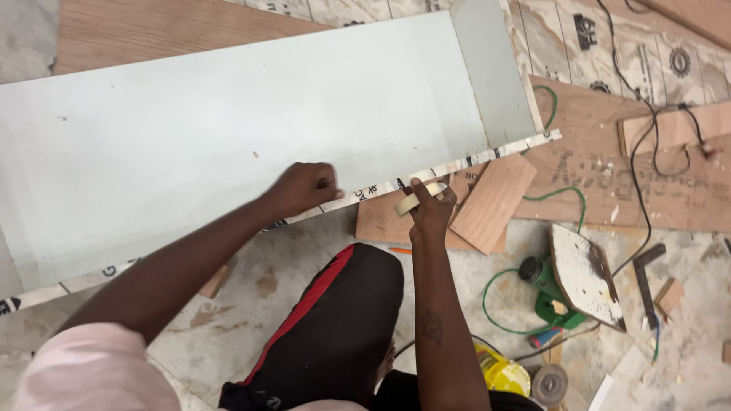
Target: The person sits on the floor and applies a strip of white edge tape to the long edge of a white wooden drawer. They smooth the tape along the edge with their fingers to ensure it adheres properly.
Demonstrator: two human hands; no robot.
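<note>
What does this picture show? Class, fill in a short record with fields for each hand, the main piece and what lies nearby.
left hand: left hand presses on the near edge of the pale board
right hand: right hand holds a roll of tape at that edge
edge: printed strip runs along it
nearby: green power tool, yellow container, wood offcut on the floor

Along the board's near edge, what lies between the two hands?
In the head view, only a short stretch of the pale board's printed edge strip runs between the left hand and the right hand, which holds a tape roll.
</note>
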